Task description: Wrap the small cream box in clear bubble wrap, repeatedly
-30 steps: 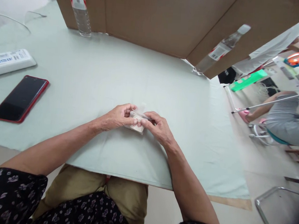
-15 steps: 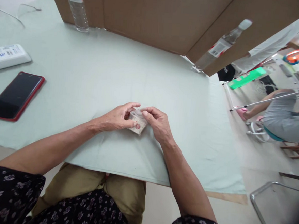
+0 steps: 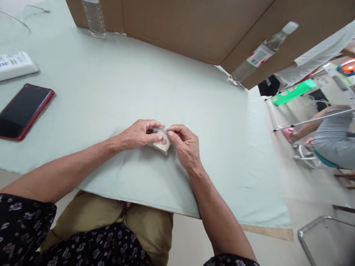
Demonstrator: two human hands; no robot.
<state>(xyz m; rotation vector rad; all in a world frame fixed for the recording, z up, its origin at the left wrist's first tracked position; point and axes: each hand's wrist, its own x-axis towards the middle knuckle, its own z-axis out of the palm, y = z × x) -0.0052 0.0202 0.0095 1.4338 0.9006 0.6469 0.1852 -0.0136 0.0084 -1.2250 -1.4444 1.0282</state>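
Pale green cloth (image 3: 113, 92) covers table; small off-white packet with clear wrap (image 3: 161, 145) sits near the cloth's near edge, between both hands. Clock centre = packet, 12 = far side. Reddish print on packet's upper face, too small to read.

Left hand (image 3: 137, 135) at 9 o'clock: holding packet, thumb on upper face, fingers curled round far side. Right hand (image 3: 187, 145) at 3 o'clock: thumb and index narrow, tips at packet's 1 o'clock corner; can't tell if film is caught between them. Packet resting or slightly lifted: can't tell.

Red-cased smartphone (image 3: 19, 112) at 9 o'clock, dark screen up, well apart from hands. White plastic device with blue print (image 3: 12, 68) just beyond it, between 9 and 10, cut by frame. Brown cardboard panel (image 3: 185, 24) upright at 12. Clear labelled water bottle (image 3: 93, 13) at 11, in front of panel; second water bottle, white cap (image 3: 263, 54), at 2.

Off table: seated person in grey (image 3: 335, 140) at 3, pink shoe (image 3: 287, 134); bright green object (image 3: 294, 92) between 2 and 3; metal tube frame (image 3: 306, 243) at 4.
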